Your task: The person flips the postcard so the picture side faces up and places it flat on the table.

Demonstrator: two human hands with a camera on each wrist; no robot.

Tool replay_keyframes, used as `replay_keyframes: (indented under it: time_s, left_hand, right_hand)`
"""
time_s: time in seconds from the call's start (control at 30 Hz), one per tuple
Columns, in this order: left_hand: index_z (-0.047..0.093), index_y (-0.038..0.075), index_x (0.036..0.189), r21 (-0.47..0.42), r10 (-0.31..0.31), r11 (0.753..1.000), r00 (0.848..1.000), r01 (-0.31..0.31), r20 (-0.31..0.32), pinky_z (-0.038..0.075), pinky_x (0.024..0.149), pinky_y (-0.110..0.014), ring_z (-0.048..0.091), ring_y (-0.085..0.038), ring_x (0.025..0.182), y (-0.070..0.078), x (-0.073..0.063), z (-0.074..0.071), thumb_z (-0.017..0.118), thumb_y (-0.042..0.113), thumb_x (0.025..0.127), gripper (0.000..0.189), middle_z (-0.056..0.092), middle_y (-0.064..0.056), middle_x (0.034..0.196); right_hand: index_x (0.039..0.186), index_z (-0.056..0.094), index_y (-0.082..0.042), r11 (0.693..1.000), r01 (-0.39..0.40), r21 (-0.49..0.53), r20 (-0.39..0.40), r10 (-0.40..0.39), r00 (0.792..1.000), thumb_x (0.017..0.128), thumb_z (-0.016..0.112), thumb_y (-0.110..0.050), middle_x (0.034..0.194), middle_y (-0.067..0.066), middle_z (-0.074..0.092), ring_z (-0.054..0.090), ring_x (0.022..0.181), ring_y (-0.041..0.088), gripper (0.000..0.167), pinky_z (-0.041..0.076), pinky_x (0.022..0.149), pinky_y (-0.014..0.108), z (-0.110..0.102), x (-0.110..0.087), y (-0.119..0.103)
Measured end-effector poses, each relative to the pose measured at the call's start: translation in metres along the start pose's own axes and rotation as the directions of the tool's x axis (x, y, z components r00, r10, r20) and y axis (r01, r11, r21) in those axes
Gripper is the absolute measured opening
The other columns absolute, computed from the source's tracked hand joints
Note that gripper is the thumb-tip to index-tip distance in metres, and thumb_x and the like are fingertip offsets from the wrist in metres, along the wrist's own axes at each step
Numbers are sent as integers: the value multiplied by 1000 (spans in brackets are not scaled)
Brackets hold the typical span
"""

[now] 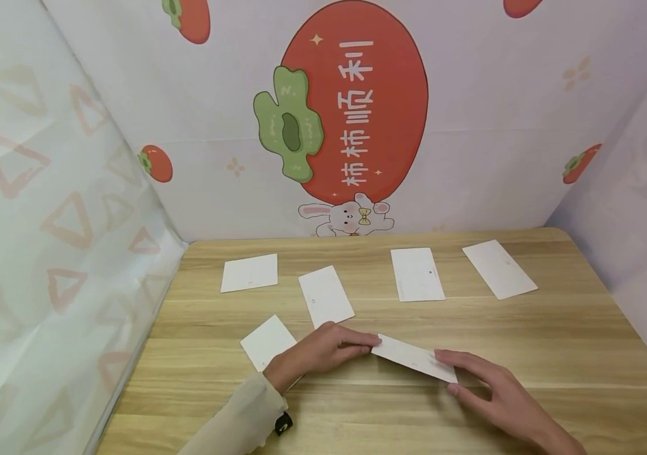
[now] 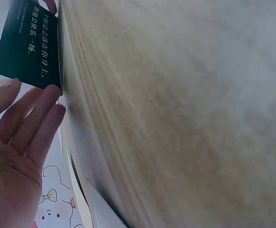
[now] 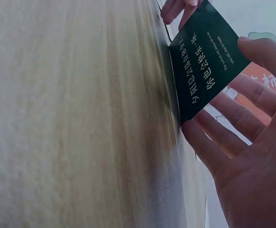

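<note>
Both hands hold one postcard, tilted up off the wooden table. Its face toward the head camera is white; the other face, dark green with white lettering, shows on the postcard in the right wrist view. My left hand pinches the left end between thumb and fingers. At the opposite end, my right hand grips the card by its edges, its other fingers spread behind. From the left wrist, the left hand is seen at the edge of the green postcard.
Along the back of the table lie several white-backed cards, among them one at far left and one at far right. Another card lies partly under the left wrist. A printed cloth backdrop rises behind.
</note>
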State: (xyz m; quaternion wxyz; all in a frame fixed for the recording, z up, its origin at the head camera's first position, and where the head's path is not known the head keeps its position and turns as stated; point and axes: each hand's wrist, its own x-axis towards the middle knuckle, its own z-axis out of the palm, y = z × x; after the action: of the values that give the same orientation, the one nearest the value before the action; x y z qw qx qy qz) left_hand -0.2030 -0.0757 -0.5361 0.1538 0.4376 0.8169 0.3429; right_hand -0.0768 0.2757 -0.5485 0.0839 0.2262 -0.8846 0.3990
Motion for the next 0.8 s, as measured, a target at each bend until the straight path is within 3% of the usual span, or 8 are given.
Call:
replay_keyframes:
  time_s: [0.1,0.17,0.23,0.37,0.5,0.6,0.8]
  left_hand:
    - [75,20,142,-67,-30,997,999,29,-17,57,103,-15,71,2,121,2,0,1,68,15,109,34,77,5,136]
    - [74,16,143,-183,-75,980,997,73,-3,62,94,-18,75,-5,114,3,0,2,69,8,108,37,80,-3,131]
    - [72,13,145,-313,-126,941,992,129,29,67,86,-22,79,-14,109,6,0,2,66,2,107,40,81,-11,126]
    - [69,10,147,-514,-217,825,971,235,96,70,78,-31,80,-31,110,8,-1,3,60,-6,108,43,77,-19,132]
    - [71,13,144,-584,-261,763,958,277,114,71,78,-35,81,-30,110,10,0,4,59,-2,110,39,71,-14,145]
    - [73,16,142,-622,-287,725,950,297,120,71,77,-37,81,-29,108,11,1,3,62,6,111,35,75,-14,139]
    - [74,15,139,-658,-313,689,944,304,108,71,75,-40,82,-30,107,12,4,4,66,16,111,29,80,-19,121]
  right_hand:
    - [145,70,-22,1000,4,-7,-4,-4,1000,92,88,-9,143,-5,73,61,131,-7,57,37,108,-1,0,0,-1]
    - [145,70,-22,1000,7,-15,-5,-7,1000,92,88,-8,143,-5,73,61,132,-7,58,37,109,-1,0,0,-1]
    - [145,70,-23,1000,-1,-18,-4,1,1000,92,87,-8,144,-6,73,60,133,-8,58,37,109,-1,0,0,0]
    - [145,70,-24,999,-26,-31,-2,26,1000,92,87,-8,145,-7,72,60,134,-8,58,38,109,0,0,-1,1]
    - [145,70,-23,998,-50,-33,-12,50,999,93,86,-8,144,-10,72,61,132,-8,56,40,109,0,1,-1,2]
    - [143,71,-20,998,-57,-20,-28,56,998,93,85,-6,141,-9,73,62,130,-8,54,43,108,1,1,0,3]
    - [145,68,-19,991,-108,84,-46,112,993,98,80,-2,140,3,74,69,126,-3,51,57,100,11,1,0,4]
